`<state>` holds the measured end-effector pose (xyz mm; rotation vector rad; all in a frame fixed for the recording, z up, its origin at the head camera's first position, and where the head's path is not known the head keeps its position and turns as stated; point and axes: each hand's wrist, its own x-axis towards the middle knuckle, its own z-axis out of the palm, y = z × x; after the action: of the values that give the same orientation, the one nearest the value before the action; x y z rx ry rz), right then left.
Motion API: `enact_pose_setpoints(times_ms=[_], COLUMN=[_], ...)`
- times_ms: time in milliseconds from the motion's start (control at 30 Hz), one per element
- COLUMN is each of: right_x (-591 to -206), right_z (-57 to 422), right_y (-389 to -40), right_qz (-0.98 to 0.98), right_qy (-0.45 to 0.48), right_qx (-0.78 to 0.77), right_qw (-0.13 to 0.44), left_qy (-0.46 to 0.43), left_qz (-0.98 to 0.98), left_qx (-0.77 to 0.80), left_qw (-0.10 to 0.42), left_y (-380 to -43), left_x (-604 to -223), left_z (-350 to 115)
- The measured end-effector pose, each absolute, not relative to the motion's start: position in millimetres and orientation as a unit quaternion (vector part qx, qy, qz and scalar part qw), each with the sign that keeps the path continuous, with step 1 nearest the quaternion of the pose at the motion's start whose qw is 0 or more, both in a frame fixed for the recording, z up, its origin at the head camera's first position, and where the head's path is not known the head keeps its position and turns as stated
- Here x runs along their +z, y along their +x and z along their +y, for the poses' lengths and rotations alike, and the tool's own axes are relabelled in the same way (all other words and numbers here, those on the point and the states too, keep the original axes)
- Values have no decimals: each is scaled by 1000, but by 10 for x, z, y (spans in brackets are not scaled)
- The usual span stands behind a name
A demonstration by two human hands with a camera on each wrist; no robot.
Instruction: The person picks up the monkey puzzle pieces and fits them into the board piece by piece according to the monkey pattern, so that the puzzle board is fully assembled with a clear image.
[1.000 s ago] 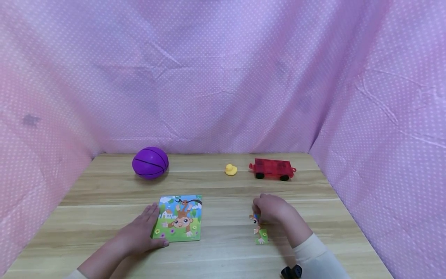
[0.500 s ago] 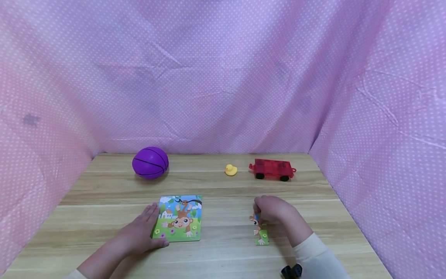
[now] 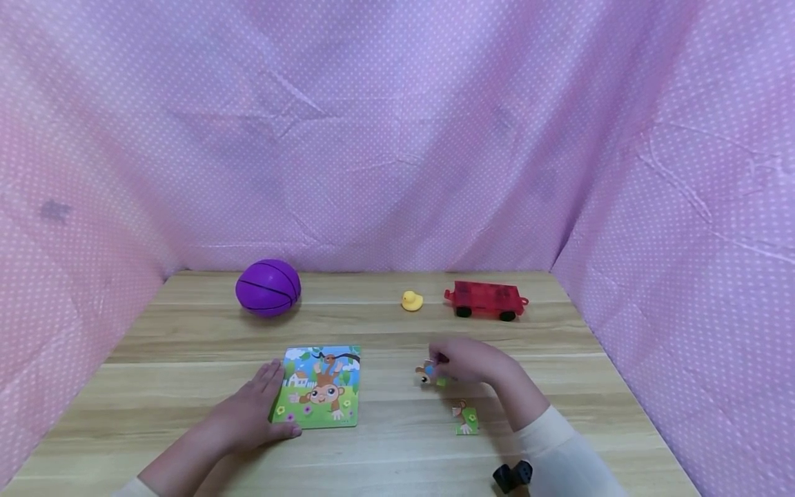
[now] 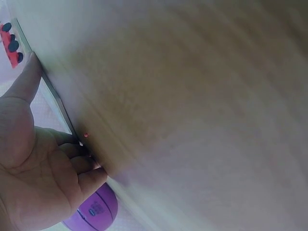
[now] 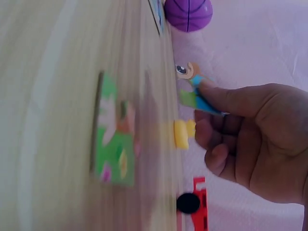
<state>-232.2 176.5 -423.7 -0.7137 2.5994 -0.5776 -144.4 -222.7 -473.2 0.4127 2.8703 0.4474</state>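
Observation:
My right hand (image 3: 468, 359) pinches a puzzle piece (image 3: 428, 375) between thumb and curled fingers, holding it above the table. In the right wrist view that puzzle piece (image 5: 190, 96) shows a monkey's eye and ear with blue and green. A second puzzle piece (image 3: 467, 420), green with a monkey's hand, lies flat on the table below my right hand. At left my left hand (image 3: 248, 414) rests against the left edge of a square monkey picture board (image 3: 323, 390). Its fingers are extended and the thumb reaches the lower left corner.
Along the back of the wooden table (image 3: 385, 455) stand a purple ball (image 3: 268, 288), a yellow rubber duck (image 3: 412, 301) and a red toy wagon (image 3: 486, 299) with black wheels. Pink dotted cloth (image 3: 385, 138) hangs behind and at both sides.
My right hand has lifted the upper puzzle piece off the table and carried it left, apart from the lower piece, which stays. My left hand and the picture board have kept their place.

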Motion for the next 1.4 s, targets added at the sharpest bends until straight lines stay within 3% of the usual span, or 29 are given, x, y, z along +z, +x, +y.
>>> enact_pose_setpoints(times_ms=[367, 900, 1400], right_x=[-4176, -4575, -4657], right_z=[1242, 444, 270], right_y=[-2450, -2455, -2358], right_qz=[900, 892, 920], right_qy=[-314, -358, -367], right_qx=[-246, -235, -105], right_qw=[177, 147, 88], left_qy=[153, 148, 143], left_qz=[972, 972, 971], left_qx=[151, 154, 163], left_qw=[91, 99, 105], left_y=[-1424, -1427, -1444], left_x=[-4723, -4732, -4704], left_z=[-2222, -2234, -2219])
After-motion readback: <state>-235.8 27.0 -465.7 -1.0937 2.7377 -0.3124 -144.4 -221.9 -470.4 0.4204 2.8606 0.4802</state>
